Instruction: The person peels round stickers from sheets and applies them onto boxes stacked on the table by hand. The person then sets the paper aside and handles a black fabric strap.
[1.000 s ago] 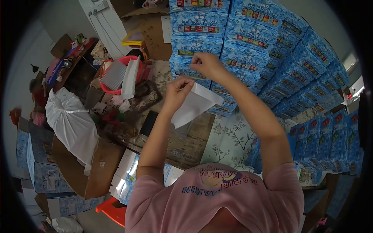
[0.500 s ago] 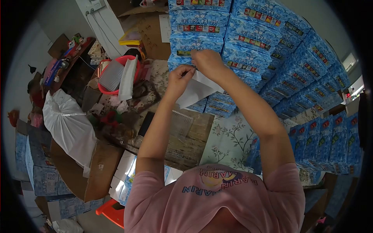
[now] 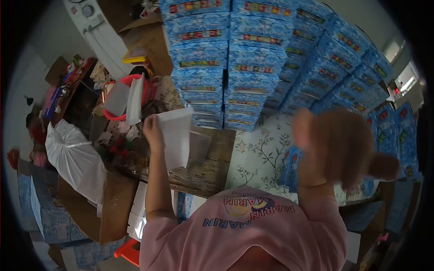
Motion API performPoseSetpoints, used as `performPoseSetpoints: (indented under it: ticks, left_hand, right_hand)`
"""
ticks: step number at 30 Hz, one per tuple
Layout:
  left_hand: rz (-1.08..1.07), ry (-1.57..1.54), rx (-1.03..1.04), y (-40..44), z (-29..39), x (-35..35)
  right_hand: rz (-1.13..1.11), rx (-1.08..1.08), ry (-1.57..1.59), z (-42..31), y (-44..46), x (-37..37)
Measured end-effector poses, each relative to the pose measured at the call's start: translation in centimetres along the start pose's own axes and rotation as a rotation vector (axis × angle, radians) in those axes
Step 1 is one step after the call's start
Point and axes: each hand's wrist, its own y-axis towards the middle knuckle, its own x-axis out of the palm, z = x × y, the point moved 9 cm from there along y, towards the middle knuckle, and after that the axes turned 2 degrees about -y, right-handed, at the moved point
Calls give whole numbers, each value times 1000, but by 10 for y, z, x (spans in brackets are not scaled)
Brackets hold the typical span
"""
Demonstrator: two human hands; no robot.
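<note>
In the head view, my left hand (image 3: 154,131) is closed on the upper left edge of a white sheet (image 3: 177,137), which looks like paper. The sheet hangs above the dark wooden table (image 3: 208,171). My right hand (image 3: 334,147) is raised close to the camera at the right and smeared by motion, so its fingers cannot be made out. Behind my hands rise tall stacks of blue printed boxes (image 3: 201,58). A clear ridged plastic piece (image 3: 199,147) lies on the table just right of the sheet.
A red basket (image 3: 118,117) with plastic trays stands at the back left. Left of the table are a white bag (image 3: 74,153) and an open cardboard box (image 3: 120,194). A flowered cover (image 3: 257,153) lies on the right side of the table. More blue packs (image 3: 386,128) stand at the far right.
My left hand has moved left and down with the white sheet. My right hand has left the sheet and swung right, up near the camera. The view has shifted slightly.
</note>
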Motion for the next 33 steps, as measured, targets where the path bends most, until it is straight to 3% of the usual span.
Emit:
performPoseSetpoints:
  ticks: [2,3,5,10,12,19,30,31,32,33]
  left_hand:
    - [173,31,32,4,0,-25]
    - [247,0,52,2,16,-29]
    - [216,-18,72,-3,47,-20]
    - [195,45,234,-12,69,-8]
    - [62,205,294,-16,60,6]
    - [-2,307,190,-40,37,0]
    - [-152,-277,127,-93,139,73]
    - [-146,-280,127,-100,149,81]
    - [-113,-329,136,-107,162,86]
    - [-77,-379,146,-116,173,92]
  right_hand:
    - [92,45,-82,-86,-82,-7]
    - [136,69,-120,-91,-83,-23]
    - [214,110,-177,-56,-70,-13]
    - [320,174,-216,-58,-106,10]
    - [346,199,-225,-74,-132,22]
    - [455,262,-298,-86,-170,20]
    - [605,398,-367,-83,-229,32]
    - [611,418,-374,-88,-220,-3]
    - [615,438,-382,-72,-221,15]
    - [617,458,-391,-55,-184,-41]
